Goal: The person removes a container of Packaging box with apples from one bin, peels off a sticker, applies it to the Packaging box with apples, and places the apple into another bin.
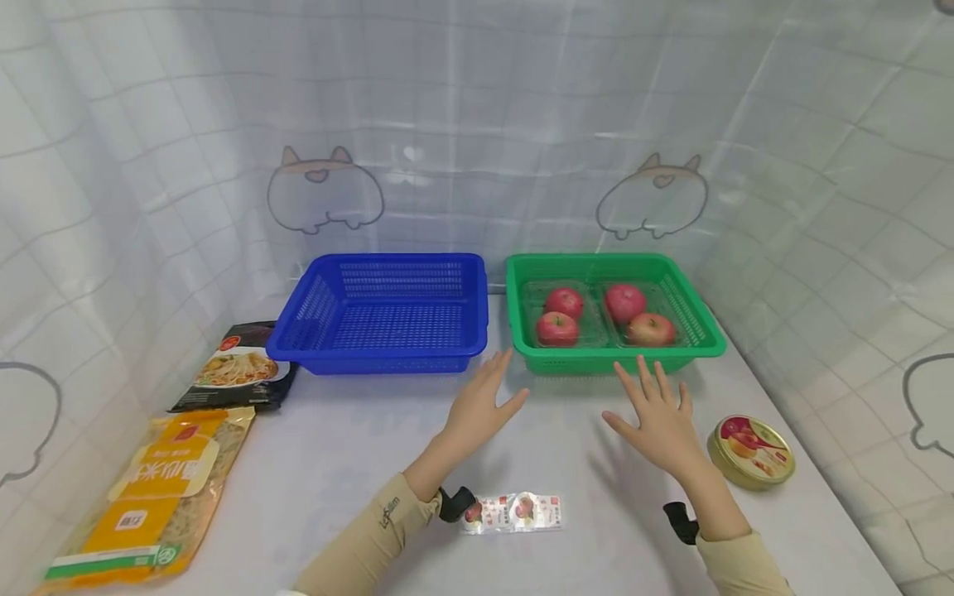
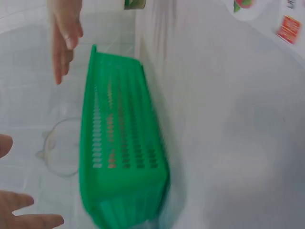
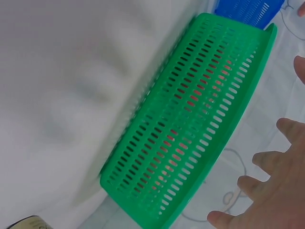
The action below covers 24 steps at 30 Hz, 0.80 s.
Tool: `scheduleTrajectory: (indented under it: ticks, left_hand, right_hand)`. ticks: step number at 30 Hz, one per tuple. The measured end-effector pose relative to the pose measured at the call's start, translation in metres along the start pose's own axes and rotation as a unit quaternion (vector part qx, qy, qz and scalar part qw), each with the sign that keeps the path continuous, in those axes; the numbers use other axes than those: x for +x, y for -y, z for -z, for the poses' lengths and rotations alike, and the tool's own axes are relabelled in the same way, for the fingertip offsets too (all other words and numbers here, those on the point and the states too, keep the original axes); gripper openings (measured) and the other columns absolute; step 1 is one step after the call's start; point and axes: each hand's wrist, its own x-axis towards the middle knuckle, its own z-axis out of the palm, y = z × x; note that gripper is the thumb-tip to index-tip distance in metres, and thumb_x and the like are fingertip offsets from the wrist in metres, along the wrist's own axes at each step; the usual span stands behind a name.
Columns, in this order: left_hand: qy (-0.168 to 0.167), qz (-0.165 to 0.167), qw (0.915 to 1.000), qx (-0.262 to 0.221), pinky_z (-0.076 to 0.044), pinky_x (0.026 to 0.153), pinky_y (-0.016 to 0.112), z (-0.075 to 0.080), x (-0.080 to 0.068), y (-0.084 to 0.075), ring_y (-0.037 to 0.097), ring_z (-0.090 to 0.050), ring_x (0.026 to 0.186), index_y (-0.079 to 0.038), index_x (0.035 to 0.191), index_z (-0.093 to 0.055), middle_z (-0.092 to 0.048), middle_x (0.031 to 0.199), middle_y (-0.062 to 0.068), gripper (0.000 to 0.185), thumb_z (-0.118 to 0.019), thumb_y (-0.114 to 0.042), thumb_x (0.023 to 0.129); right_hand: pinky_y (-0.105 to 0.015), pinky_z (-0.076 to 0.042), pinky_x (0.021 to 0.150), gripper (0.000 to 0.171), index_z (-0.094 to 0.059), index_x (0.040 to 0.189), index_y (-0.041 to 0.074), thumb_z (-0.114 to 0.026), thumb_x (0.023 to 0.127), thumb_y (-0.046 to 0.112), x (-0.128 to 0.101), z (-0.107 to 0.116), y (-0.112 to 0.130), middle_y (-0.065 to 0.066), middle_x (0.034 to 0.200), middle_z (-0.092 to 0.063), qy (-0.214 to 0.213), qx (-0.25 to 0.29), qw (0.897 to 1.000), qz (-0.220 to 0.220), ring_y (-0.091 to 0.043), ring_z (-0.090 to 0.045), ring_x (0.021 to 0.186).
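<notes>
A green basket at the back right holds two clear packs of red apples. In the head view my right hand hovers in front of it with fingers spread, holding nothing. My left hand is over the table between the green basket and the blue basket, fingers straight and thumb out, also holding nothing. The right wrist view shows the spread right fingers beside the green basket's rim. Left fingertips enter the left wrist view at its left edge.
Flat printed labels lie on the table near my left wrist. A round tin stands at the right. On the left lie a black food packet and a yellow-orange bag. Curtains enclose the table's back and sides.
</notes>
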Motion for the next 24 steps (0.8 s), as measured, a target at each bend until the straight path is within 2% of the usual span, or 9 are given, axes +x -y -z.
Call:
scheduleTrajectory:
  ticks: [5, 8, 11, 14, 16, 19, 22, 24]
  left_hand:
    - [0.022, 0.027, 0.9969, -0.07, -0.031, 0.102, 0.053, -0.017, 0.02, -0.002, 0.034, -0.027, 0.134, -0.014, 0.149, -0.013, -0.016, 0.152, 0.013, 0.074, -0.051, -0.043, 0.092]
    - [0.025, 0.048, 0.9918, -0.116, -0.033, 0.099, 0.056, -0.026, 0.03, -0.001, 0.039, -0.027, 0.132, -0.014, 0.15, -0.006, -0.007, 0.153, 0.014, 0.08, -0.051, -0.044, 0.091]
    - [0.024, 0.074, 0.9815, -0.175, -0.03, 0.103, 0.054, -0.032, 0.04, -0.002, 0.039, -0.022, 0.135, -0.012, 0.149, 0.002, -0.001, 0.154, 0.015, 0.085, -0.051, -0.044, 0.091]
    - [0.015, 0.103, 0.9685, -0.226, -0.024, 0.107, 0.05, -0.038, 0.05, -0.002, 0.036, -0.018, 0.137, -0.01, 0.148, 0.006, -0.004, 0.153, 0.017, 0.087, -0.052, -0.04, 0.091]
    - [0.007, 0.126, 0.9594, -0.252, -0.025, 0.107, 0.049, -0.042, 0.057, -0.002, 0.036, -0.023, 0.135, -0.009, 0.148, 0.006, -0.012, 0.151, 0.02, 0.087, -0.053, -0.038, 0.091]
    - [-0.005, 0.154, 0.946, -0.285, -0.032, 0.104, 0.047, -0.048, 0.066, 0.0, 0.036, -0.034, 0.13, -0.011, 0.149, 0.004, -0.022, 0.149, 0.021, 0.086, -0.053, -0.038, 0.09]
    - [-0.022, 0.17, 0.9357, -0.309, -0.035, 0.102, 0.046, -0.052, 0.072, 0.002, 0.034, -0.04, 0.126, -0.012, 0.149, 0.0, -0.027, 0.147, 0.02, 0.084, -0.054, -0.036, 0.089]
    - [-0.035, 0.176, 0.9308, -0.318, -0.036, 0.101, 0.046, -0.054, 0.075, 0.003, 0.033, -0.044, 0.124, -0.012, 0.149, -0.004, -0.03, 0.146, 0.02, 0.082, -0.055, -0.033, 0.089]
  right_hand:
    - [-0.068, -0.001, 0.101, 0.076, -0.02, 0.148, 0.02, -0.055, 0.088, 0.048, 0.001, 0.003, -0.004, -0.022, 0.152, -0.011, -0.003, 0.008, 1.0, -0.001, -0.043, -0.006, 0.137]
    - [-0.068, -0.004, 0.1, 0.074, -0.021, 0.148, 0.018, -0.056, 0.088, 0.046, 0.002, 0.004, -0.007, -0.023, 0.151, -0.012, -0.012, 0.036, 0.999, 0.003, -0.044, -0.007, 0.136]
    - [-0.069, -0.007, 0.097, 0.072, -0.024, 0.147, 0.015, -0.057, 0.089, 0.041, 0.005, 0.004, -0.012, -0.023, 0.15, -0.015, -0.024, 0.089, 0.996, 0.013, -0.045, -0.009, 0.136]
    - [-0.07, -0.011, 0.096, 0.066, -0.03, 0.144, 0.011, -0.06, 0.089, 0.03, 0.011, 0.005, -0.019, -0.023, 0.148, -0.022, -0.044, 0.161, 0.986, 0.024, -0.044, -0.014, 0.135]
    - [-0.068, -0.015, 0.098, 0.062, -0.032, 0.143, 0.008, -0.059, 0.09, 0.024, 0.015, 0.008, -0.022, -0.021, 0.147, -0.027, -0.052, 0.22, 0.974, 0.025, -0.043, -0.018, 0.134]
    - [-0.058, -0.023, 0.101, 0.055, -0.034, 0.141, 0.003, -0.055, 0.093, 0.019, 0.021, 0.015, -0.027, -0.02, 0.144, -0.031, -0.048, 0.317, 0.947, 0.006, -0.039, -0.024, 0.132]
    - [-0.034, -0.031, 0.1, 0.052, -0.032, 0.14, -0.001, -0.048, 0.096, 0.022, 0.029, 0.023, -0.034, -0.019, 0.142, -0.033, -0.042, 0.4, 0.915, -0.028, -0.027, -0.03, 0.128]
    - [-0.02, -0.034, 0.093, 0.05, -0.033, 0.138, -0.002, -0.046, 0.097, 0.023, 0.036, 0.028, -0.04, -0.011, 0.137, -0.04, -0.051, 0.441, 0.895, -0.04, -0.017, -0.035, 0.123]
